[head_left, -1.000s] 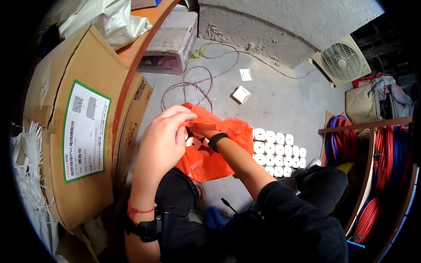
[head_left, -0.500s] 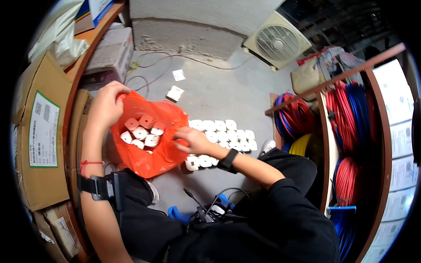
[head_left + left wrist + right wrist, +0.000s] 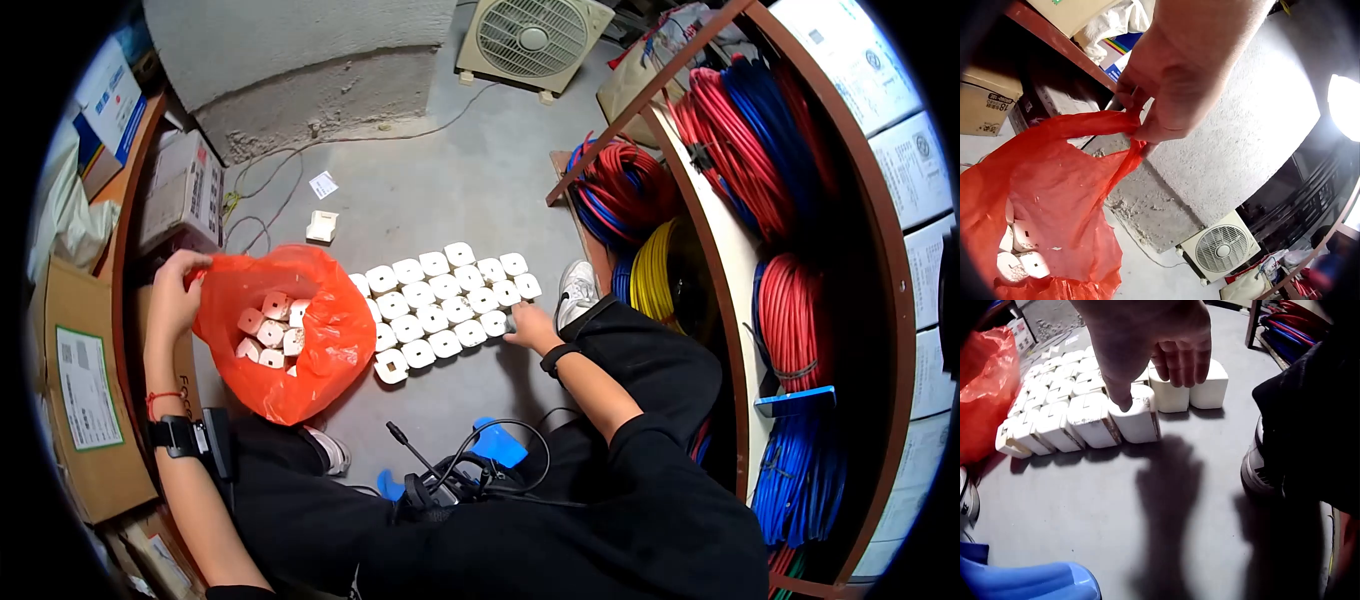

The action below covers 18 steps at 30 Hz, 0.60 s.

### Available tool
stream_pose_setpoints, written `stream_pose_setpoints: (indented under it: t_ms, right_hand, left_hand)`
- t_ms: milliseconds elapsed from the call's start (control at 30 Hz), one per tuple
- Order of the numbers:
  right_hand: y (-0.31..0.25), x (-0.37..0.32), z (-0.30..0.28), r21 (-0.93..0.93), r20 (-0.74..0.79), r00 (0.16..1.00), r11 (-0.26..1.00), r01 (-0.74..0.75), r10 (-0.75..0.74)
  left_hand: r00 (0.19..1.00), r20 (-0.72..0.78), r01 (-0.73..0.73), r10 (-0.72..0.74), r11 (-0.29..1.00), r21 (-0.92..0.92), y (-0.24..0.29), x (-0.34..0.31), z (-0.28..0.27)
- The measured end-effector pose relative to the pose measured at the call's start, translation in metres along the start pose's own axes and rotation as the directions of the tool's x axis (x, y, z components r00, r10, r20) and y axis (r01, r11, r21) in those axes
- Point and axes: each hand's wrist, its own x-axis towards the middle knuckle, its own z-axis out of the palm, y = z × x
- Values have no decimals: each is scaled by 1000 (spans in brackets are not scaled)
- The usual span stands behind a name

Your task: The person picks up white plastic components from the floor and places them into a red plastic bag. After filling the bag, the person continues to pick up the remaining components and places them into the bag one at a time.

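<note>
At the left in the head view, my left hand (image 3: pixel 174 300) pinches the rim of a red plastic bag (image 3: pixel 335 340). In the left wrist view the bag's gathered edge lies between thumb and fingers. Several white plastic fittings (image 3: pixel 271 333), rounded blocks with small holes, sit inside the bag. More white fittings (image 3: pixel 432 318) stand in rows on the floor beside it. My right hand (image 3: pixel 533 328) is at the near right end of these rows. In the right wrist view its thumb rests on top of a corner fitting (image 3: pixel 1138 425), while the fingers hang loosely over the neighbouring one.
A single white piece (image 3: pixel 321 226) and a paper slip (image 3: pixel 323 184) lie on the floor behind the bag. Cardboard boxes (image 3: pixel 90 390) line the left. A rack with red and blue cable coils (image 3: pixel 790 320) stands right. A box fan (image 3: pixel 533 40) is at the back.
My right hand has come out of the bag and moved right to the rows' end. The left hand still holds the rim, and the bag's mouth is wider. The head view has shifted right.
</note>
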Motion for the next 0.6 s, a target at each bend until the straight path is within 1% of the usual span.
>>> stream_pose_setpoints:
  t_ms: [100, 233, 300, 367, 500, 600]
  right_hand:
    - [-13, 3, 5, -20, 24, 999, 1000, -21, 21]
    - [-18, 7, 13, -42, 41, 999, 999, -26, 28]
    - [-19, 9, 15, -61, 23, 999, 998, -31, 32]
    - [-17, 11, 16, -67, 20, 999, 997, -37, 38]
    - [-16, 13, 18, -45, -4, 1000, 999, 4, -4]
    - [-23, 15, 17, -22, 2, 1000, 1000, -12, 12]
  left_hand:
    - [1000, 22, -2, 2, 1000, -7, -4, -1, 1]
    - [996, 50, 69, -70, 997, 26, 7, -3, -2]
    - [991, 66, 111, -113, 993, 35, 11, -4, -3]
    - [993, 61, 96, -97, 995, 24, 13, -6, -4]
    - [997, 58, 42, -45, 998, 47, 14, -7, -4]
    - [999, 47, -6, 5, 1000, 13, 9, -8, -3]
